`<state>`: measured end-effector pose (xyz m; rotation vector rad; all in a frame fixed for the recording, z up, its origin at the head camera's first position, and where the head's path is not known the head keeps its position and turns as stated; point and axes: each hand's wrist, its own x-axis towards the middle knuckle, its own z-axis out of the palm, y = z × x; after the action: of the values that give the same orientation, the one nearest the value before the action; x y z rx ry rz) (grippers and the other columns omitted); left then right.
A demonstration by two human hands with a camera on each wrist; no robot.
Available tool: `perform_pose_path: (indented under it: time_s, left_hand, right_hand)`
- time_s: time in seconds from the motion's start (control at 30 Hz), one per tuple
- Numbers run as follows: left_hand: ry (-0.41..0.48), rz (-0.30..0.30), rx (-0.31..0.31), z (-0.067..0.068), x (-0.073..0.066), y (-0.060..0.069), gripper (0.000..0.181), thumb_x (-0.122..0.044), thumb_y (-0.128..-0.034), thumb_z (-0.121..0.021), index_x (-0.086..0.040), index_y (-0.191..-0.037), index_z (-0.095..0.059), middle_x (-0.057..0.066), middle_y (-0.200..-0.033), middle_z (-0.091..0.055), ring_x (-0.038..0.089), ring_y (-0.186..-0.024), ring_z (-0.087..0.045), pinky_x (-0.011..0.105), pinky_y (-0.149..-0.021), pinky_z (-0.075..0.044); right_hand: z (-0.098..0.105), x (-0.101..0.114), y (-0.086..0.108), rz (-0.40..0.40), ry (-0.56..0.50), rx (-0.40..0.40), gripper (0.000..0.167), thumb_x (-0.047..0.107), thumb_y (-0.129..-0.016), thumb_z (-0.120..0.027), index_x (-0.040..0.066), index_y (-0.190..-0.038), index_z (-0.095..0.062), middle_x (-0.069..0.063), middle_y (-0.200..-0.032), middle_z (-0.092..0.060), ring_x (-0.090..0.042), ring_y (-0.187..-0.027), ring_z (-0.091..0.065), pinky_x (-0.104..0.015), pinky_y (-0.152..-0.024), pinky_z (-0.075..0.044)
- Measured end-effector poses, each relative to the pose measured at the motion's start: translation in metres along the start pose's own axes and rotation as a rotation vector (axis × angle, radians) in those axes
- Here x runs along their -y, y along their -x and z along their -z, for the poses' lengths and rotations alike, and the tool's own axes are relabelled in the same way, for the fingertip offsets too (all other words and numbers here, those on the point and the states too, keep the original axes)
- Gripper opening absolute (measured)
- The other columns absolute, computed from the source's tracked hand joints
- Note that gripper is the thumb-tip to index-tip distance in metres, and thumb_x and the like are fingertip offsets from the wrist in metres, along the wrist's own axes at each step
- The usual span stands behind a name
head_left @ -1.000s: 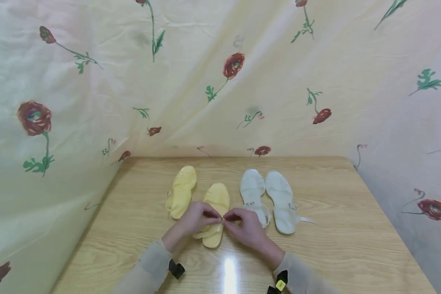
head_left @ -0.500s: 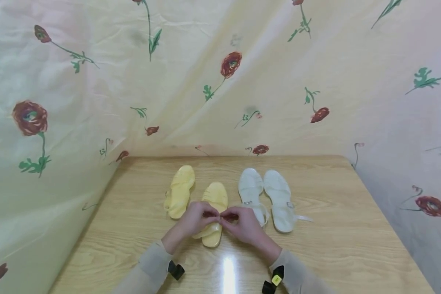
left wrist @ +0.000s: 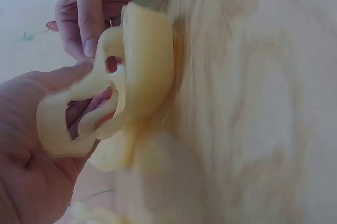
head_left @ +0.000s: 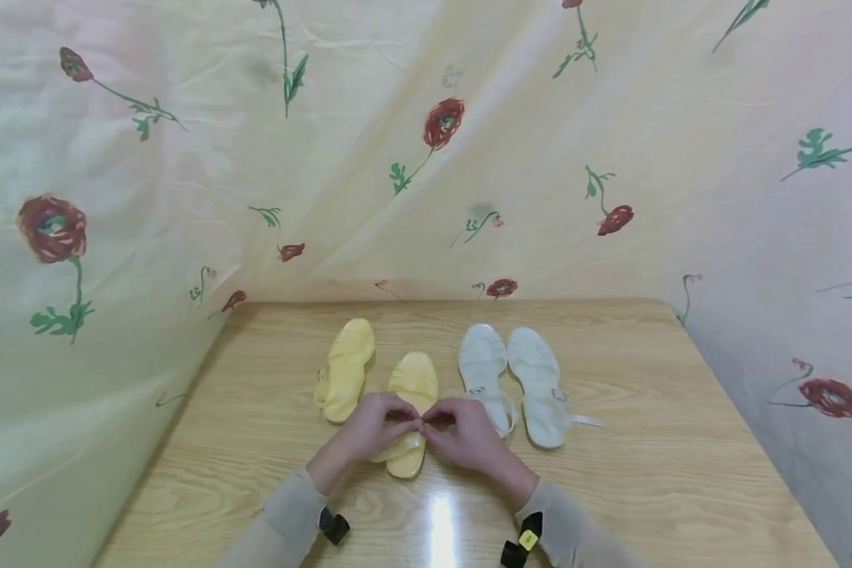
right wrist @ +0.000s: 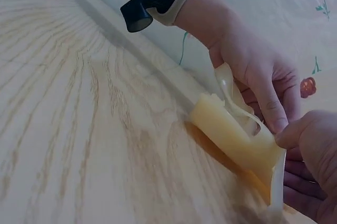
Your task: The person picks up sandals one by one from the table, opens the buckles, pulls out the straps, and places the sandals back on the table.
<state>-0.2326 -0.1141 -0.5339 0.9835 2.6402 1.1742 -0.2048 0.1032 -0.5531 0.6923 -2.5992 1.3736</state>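
Left hand (head_left: 371, 430) and right hand (head_left: 468, 435) pinch a flat, yellow plastic sandal (head_left: 414, 382) by its strap (left wrist: 85, 88); from this grip, its toe (head_left: 417, 363) is at twelve o'clock, heel (head_left: 405, 467) near seven.

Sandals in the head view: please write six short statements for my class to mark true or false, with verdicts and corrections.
1. The left hand and right hand meet at the near yellow sandal. True.
2. Only three sandals are in view. False: there are four, two yellow and two white.
3. A loose strap sticks out from the rightmost white sandal. True.
4. The white pair lies left of the yellow pair. False: it lies to the right.
5. Red flowers pattern the backdrop. True.
6. The left hand lies flat on the table. False: it grips part of the near yellow sandal.
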Motion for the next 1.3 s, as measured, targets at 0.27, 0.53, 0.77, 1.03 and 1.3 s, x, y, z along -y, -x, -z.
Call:
perform_pose_path:
  time_s: [0.27, 0.53, 0.77, 1.03, 1.3]
  left_hand:
    - [-0.201, -0.013, 0.115, 0.008, -0.012, -0.009, 0.007, -0.013, -0.096, -0.08, -0.008, -0.097, -0.084, 0.004, -0.091, -0.083, 0.011, -0.081, -0.074, 0.02, -0.074, -0.059]
    - [-0.164, 0.019, 0.179, 0.008, -0.008, -0.012, 0.006, -0.011, -0.0981, -0.076, -0.005, -0.096, -0.077, 0.002, -0.087, -0.076, 0.003, -0.075, -0.063, 0.017, -0.068, -0.054]
    - [-0.187, -0.055, 0.233, 0.009, -0.002, -0.01, 0.005, -0.014, -0.1049, -0.068, -0.01, -0.103, -0.066, -0.002, -0.094, -0.064, 0.004, -0.085, -0.056, 0.019, -0.076, -0.053]
    - [-0.184, -0.108, 0.143, 0.011, 0.0, -0.002, 0.009, -0.016, -0.1009, -0.074, -0.01, -0.104, -0.067, -0.001, -0.1, -0.069, 0.013, -0.097, -0.066, 0.028, -0.091, -0.059]
    - [-0.192, -0.151, 0.094, 0.016, -0.008, -0.004, 0.008, -0.015, -0.0966, -0.079, -0.009, -0.102, -0.079, 0.001, -0.096, -0.079, 0.011, -0.09, -0.072, 0.027, -0.085, -0.062]
  right_hand:
    - [-0.002, 0.002, 0.0, -0.066, 0.048, 0.021, 0.006, 0.019, -0.093, -0.083, 0.015, -0.097, -0.085, 0.003, -0.088, -0.082, -0.006, -0.081, -0.074, -0.025, -0.075, -0.062]
    - [0.001, 0.008, -0.005, -0.107, 0.044, 0.09, 0.007, 0.019, -0.092, -0.083, 0.012, -0.093, -0.083, 0.001, -0.085, -0.08, -0.004, -0.075, -0.071, -0.02, -0.07, -0.059]
    - [0.004, 0.005, -0.008, -0.119, -0.007, 0.137, 0.009, 0.018, -0.094, -0.081, 0.018, -0.087, -0.075, 0.004, -0.086, -0.078, -0.002, -0.076, -0.069, -0.019, -0.07, -0.059]
    - [0.0, 0.004, -0.007, -0.054, -0.029, 0.123, 0.008, 0.021, -0.096, -0.081, 0.017, -0.091, -0.075, 0.002, -0.088, -0.079, -0.002, -0.078, -0.071, -0.021, -0.073, -0.061]
    - [0.0, 0.005, -0.005, -0.049, 0.025, 0.097, 0.007, 0.023, -0.097, -0.081, 0.019, -0.092, -0.077, 0.004, -0.087, -0.079, 0.0, -0.077, -0.069, -0.019, -0.071, -0.058]
